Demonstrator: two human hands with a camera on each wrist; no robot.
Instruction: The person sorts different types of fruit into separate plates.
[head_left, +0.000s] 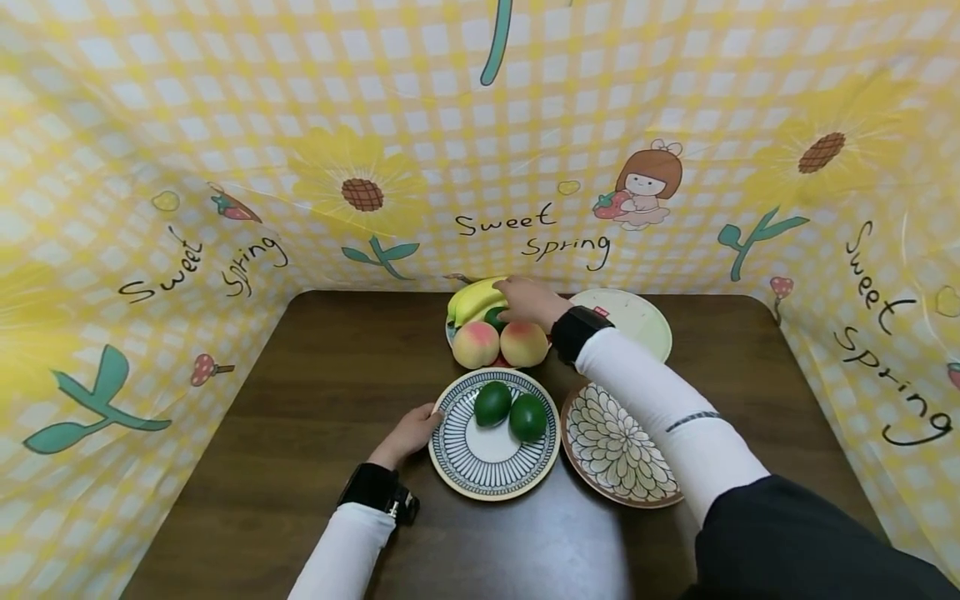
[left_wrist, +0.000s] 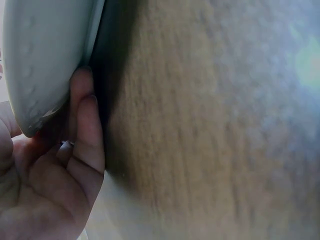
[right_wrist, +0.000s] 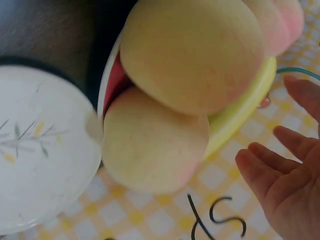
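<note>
My left hand [head_left: 420, 423] grips the left rim of a blue-striped plate [head_left: 480, 471] that carries two dark green fruits [head_left: 510, 410]. The left wrist view shows the fingers [left_wrist: 86, 131] tucked under the plate's pale underside [left_wrist: 45, 55]. My right hand [head_left: 517, 298] reaches over a fruit-laden plate at the back, fingers straight and holding nothing. Under it lie bananas [head_left: 472, 298], a green fruit [head_left: 493, 317] and two peaches [head_left: 498, 344]. In the right wrist view the peaches [right_wrist: 175, 90] fill the middle, with the open right hand [right_wrist: 282, 165] at the right.
A flower-patterned plate [head_left: 615, 450] lies right of the striped one, under my right forearm. A plain cream plate [head_left: 637, 321] sits at the back right. The brown table [head_left: 315, 392] is walled on three sides by a yellow checked cloth [head_left: 187, 167].
</note>
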